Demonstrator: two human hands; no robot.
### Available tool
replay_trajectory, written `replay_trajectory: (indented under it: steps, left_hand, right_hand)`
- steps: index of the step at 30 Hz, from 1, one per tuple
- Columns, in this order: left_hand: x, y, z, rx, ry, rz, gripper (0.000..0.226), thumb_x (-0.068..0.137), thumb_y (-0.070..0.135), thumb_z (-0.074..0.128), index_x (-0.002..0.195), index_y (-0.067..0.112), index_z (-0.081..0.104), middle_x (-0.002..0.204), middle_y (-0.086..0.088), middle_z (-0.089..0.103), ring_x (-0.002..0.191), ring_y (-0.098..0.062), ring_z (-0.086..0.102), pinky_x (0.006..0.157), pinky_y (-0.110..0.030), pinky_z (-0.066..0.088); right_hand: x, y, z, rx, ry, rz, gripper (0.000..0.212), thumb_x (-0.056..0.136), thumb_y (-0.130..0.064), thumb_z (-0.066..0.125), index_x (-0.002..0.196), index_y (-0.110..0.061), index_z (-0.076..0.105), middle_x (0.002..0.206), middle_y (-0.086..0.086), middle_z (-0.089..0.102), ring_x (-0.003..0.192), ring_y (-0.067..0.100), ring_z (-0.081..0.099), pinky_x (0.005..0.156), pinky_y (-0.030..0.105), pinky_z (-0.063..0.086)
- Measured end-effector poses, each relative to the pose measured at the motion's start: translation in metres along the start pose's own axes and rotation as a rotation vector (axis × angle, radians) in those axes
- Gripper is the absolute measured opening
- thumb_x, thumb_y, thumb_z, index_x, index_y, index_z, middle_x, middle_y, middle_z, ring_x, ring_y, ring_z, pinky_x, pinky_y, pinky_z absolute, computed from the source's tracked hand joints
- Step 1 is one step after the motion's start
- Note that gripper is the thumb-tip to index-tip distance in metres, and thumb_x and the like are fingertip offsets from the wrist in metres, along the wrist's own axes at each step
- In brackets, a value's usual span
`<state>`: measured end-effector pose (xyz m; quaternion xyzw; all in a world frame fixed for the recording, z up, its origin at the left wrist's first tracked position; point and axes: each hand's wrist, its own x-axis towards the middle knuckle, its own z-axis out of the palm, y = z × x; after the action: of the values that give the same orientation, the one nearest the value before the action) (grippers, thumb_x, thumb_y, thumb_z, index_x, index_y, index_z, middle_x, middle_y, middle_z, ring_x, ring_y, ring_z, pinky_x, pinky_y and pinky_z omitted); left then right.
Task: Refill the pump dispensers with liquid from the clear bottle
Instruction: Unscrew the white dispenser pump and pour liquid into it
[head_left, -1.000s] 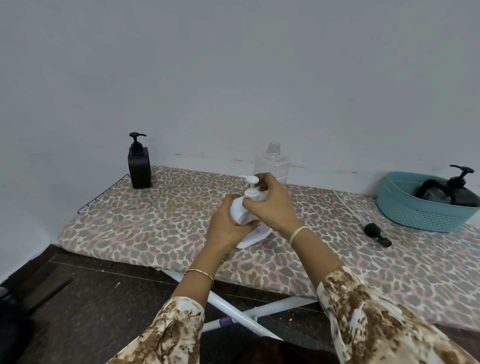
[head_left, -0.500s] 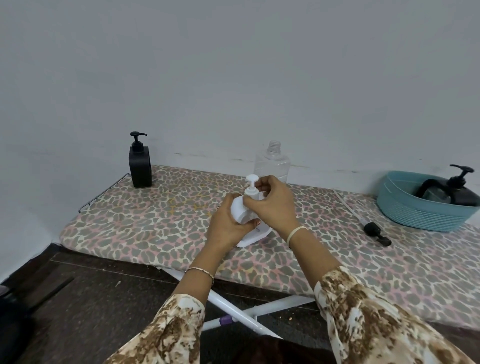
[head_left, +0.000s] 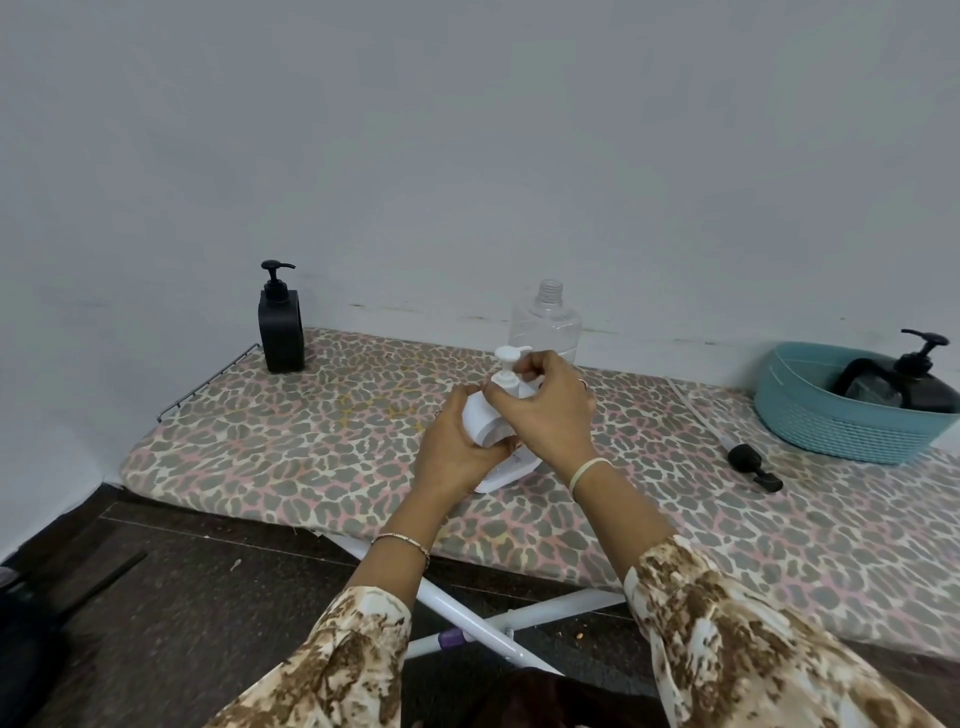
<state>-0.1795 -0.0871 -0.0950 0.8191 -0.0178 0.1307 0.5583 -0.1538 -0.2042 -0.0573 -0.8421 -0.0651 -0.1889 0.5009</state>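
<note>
A white pump dispenser (head_left: 483, 418) is tilted over the middle of the leopard-print board (head_left: 311, 441). My left hand (head_left: 451, 447) wraps its body from the left. My right hand (head_left: 550, 410) grips the collar of its white pump head (head_left: 506, 364). Behind my hands the clear bottle (head_left: 545, 322) stands upright without a cap. A black pump dispenser (head_left: 280, 325) stands at the board's far left corner. Another black pump dispenser (head_left: 914, 379) lies in the teal basket (head_left: 841, 426) at the right.
A loose black pump head with its tube (head_left: 748, 462) lies on the board left of the basket. A white flat object (head_left: 506, 470) lies under my hands. The wall runs close behind the board. White board legs (head_left: 493, 623) cross below over a dark floor.
My right hand has shifted its fingers around the pump collar and the white pump head has turned slightly. The dispenser stays in my left hand at the same spot.
</note>
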Motion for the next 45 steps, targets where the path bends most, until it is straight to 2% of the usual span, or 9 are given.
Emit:
replay_trajectory:
  steps: [3,7,11,15,21,26,30,35,45]
  left_hand:
    - [0.001,-0.002,0.001,0.003,0.006,0.008,0.053,0.072,0.024,0.082,0.112,0.035,0.048,0.103,0.009,0.064,0.091,-0.013,0.063,0.069,-0.027,0.049]
    - [0.001,-0.002,0.001,0.012,0.007,-0.003,0.052,0.072,0.024,0.081,0.113,0.033,0.049,0.105,0.008,0.064,0.091,-0.014,0.063,0.069,-0.03,0.049]
    - [0.001,-0.004,0.001,0.012,0.014,0.014,0.05,0.071,0.025,0.081,0.11,0.032,0.05,0.103,0.008,0.065,0.091,-0.013,0.063,0.069,-0.029,0.05]
    - [0.002,-0.005,0.002,0.045,0.015,0.023,0.053,0.072,0.026,0.082,0.111,0.033,0.048,0.103,0.007,0.063,0.09,-0.015,0.062,0.068,-0.028,0.049]
    - [0.004,-0.009,0.004,0.07,0.03,0.007,0.057,0.069,0.031,0.084,0.115,0.03,0.05,0.105,0.003,0.063,0.092,-0.02,0.062,0.075,-0.039,0.054]
    - [0.003,-0.007,0.004,0.077,0.031,0.002,0.056,0.071,0.031,0.084,0.115,0.031,0.05,0.105,0.004,0.062,0.092,-0.018,0.061,0.071,-0.031,0.049]
    - [-0.001,-0.007,0.006,0.085,0.055,0.002,0.054,0.071,0.031,0.083,0.113,0.032,0.05,0.105,0.005,0.064,0.092,-0.019,0.062,0.07,-0.032,0.05]
    - [-0.008,-0.004,0.013,0.152,0.153,0.02,0.058,0.071,0.037,0.083,0.118,0.032,0.049,0.107,0.008,0.063,0.092,-0.018,0.061,0.073,-0.035,0.052]
    - [-0.013,-0.001,0.022,0.259,0.258,0.001,0.056,0.074,0.039,0.08,0.119,0.03,0.048,0.108,0.002,0.063,0.093,-0.023,0.061,0.068,-0.032,0.047]
  right_hand:
    - [0.001,0.0,0.0,-0.025,0.002,0.014,0.036,0.064,-0.05,0.072,0.087,-0.027,0.057,0.084,-0.015,0.06,0.082,0.005,0.058,0.083,0.035,0.048]
    - [0.002,0.0,-0.005,0.016,-0.17,-0.001,0.034,0.074,-0.032,0.069,0.105,-0.02,0.066,0.097,-0.009,0.067,0.093,0.008,0.061,0.092,0.041,0.049]
    - [0.003,0.004,-0.003,-0.065,-0.094,-0.033,0.052,0.06,-0.062,0.066,0.098,-0.028,0.065,0.097,-0.013,0.065,0.093,0.007,0.06,0.09,0.04,0.048]
    - [0.003,0.004,-0.006,-0.066,-0.059,-0.04,0.039,0.068,-0.058,0.066,0.093,-0.029,0.067,0.092,-0.015,0.066,0.09,0.007,0.06,0.09,0.043,0.046]
    - [0.006,-0.008,-0.028,0.166,0.16,-0.107,0.016,0.088,-0.038,0.065,0.092,-0.024,0.062,0.089,-0.002,0.065,0.082,0.014,0.059,0.072,0.031,0.049]
    - [0.018,-0.005,-0.052,0.309,0.365,-0.057,0.031,0.086,-0.044,0.064,0.098,-0.016,0.066,0.09,0.004,0.064,0.076,0.011,0.055,0.065,0.023,0.046]
    - [0.022,0.003,-0.078,0.444,0.485,-0.016,0.027,0.087,-0.037,0.067,0.096,-0.012,0.066,0.084,-0.001,0.058,0.069,0.005,0.046,0.063,0.013,0.04]
    - [0.017,0.03,-0.101,0.577,0.583,0.094,0.016,0.082,-0.023,0.076,0.092,-0.022,0.063,0.084,-0.006,0.064,0.076,0.005,0.058,0.069,0.013,0.046]
    - [-0.02,0.106,-0.099,-0.032,0.376,0.397,0.025,0.077,-0.026,0.074,0.096,-0.018,0.06,0.093,0.0,0.065,0.078,0.016,0.057,0.072,0.028,0.045]
